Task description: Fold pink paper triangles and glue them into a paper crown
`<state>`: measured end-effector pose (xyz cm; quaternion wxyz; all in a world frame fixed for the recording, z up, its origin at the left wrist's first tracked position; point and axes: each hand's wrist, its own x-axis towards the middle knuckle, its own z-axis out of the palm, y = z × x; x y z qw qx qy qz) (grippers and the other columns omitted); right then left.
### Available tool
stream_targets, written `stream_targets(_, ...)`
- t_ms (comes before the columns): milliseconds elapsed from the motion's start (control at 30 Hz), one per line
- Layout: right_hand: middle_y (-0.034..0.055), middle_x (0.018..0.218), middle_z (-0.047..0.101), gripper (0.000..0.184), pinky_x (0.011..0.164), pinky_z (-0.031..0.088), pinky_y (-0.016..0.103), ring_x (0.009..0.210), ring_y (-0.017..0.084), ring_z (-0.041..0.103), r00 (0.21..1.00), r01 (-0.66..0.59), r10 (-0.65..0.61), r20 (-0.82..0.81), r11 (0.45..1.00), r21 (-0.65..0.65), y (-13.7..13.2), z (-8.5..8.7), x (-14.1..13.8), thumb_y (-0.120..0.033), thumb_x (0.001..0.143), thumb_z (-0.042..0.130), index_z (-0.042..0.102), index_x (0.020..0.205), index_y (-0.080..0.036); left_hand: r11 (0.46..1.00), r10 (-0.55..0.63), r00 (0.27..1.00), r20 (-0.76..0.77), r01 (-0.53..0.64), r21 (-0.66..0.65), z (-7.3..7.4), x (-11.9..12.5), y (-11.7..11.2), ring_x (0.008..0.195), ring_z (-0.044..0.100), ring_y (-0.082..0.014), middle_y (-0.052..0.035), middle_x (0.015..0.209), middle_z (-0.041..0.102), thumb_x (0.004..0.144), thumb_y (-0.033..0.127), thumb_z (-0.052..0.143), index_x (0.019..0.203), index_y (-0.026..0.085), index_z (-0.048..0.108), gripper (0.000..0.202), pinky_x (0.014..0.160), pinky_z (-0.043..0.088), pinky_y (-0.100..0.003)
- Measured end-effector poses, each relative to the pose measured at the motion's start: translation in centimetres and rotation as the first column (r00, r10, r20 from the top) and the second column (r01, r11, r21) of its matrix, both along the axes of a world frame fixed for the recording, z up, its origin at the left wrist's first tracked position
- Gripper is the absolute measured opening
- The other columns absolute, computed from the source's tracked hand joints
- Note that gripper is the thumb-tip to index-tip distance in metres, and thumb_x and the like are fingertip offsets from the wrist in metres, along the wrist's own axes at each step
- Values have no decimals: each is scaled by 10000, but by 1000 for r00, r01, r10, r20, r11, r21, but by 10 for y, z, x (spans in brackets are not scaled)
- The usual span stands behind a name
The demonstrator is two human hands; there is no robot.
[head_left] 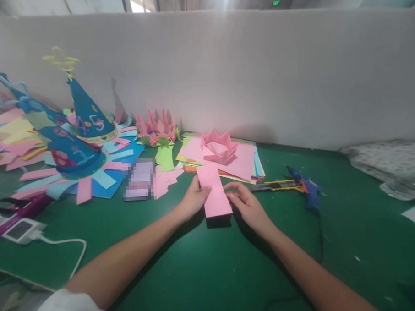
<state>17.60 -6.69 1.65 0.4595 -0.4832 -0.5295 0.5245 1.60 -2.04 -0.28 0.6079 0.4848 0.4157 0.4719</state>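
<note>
A pink paper strip [214,192] lies lengthwise on the green table [352,250] between my hands, its near end lifted a little off the surface. My left hand [192,199] pinches its left edge, fingers closed on the paper. My right hand [249,204] grips the right edge, fingers curled onto it. Just beyond the strip, a folded pink paper lotus [219,146] sits on a stack of coloured paper sheets [249,160].
A blue glue gun [307,188] and a yellow utility knife [275,185] lie right of my hands. At left are blue paper cone hats [89,115], cut paper strips, pink paper flowers [156,128] and a white charger [23,229]. A grey partition wall runs behind.
</note>
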Motion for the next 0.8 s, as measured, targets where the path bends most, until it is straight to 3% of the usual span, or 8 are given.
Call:
stream_targets(133,27,905,656,171,800,451,316,887,185,598,992,-88,82,100,994,61,-1,0,1,-333,737,623,629,849,-204,999,11,999,34,-10,-33,1,-2,0,923,539,-175,-69,1030,571,757,178,596,1078,139,471,347,842,434,-321)
stream_targets(367,27,810,665,198,756,466,338,757,178,599,979,-127,126,160,992,-6,-3,2,2,-363,719,650,674,810,-189,993,13,991,131,3,-121,5,-1,-2,898,542,-175,-52,1001,575,708,141,544,1042,153,484,340,832,425,-313)
stream_targets(467,20,825,653,151,779,464,324,808,175,596,986,-123,116,123,991,46,-3,4,1,-339,736,625,642,800,-204,999,9,997,79,-5,-53,7,-1,-4,884,526,-166,-37,996,554,730,141,502,1033,166,471,306,808,429,-300)
stream_targets(633,18,846,650,304,670,490,303,702,154,604,998,24,-24,-62,1000,-4,-4,2,-2,-427,826,516,515,1067,-243,982,-19,995,-98,37,183,12,0,-14,984,474,-174,-41,1032,500,813,213,480,1046,174,420,244,906,386,-322)
stream_targets(700,43,890,657,360,692,491,320,750,178,609,998,54,-55,28,998,25,-5,1,-3,-481,852,468,534,1098,-228,966,-52,985,-165,92,243,13,1,-19,992,468,-178,-42,1018,493,829,239,482,1064,174,408,255,926,374,-333)
stream_targets(800,43,883,662,355,752,472,327,842,211,590,972,80,-109,207,986,143,-6,-1,-3,-501,844,486,631,983,-209,954,-117,965,-235,175,244,16,3,-26,962,485,-181,-42,989,503,842,258,477,1047,179,394,235,901,392,-343)
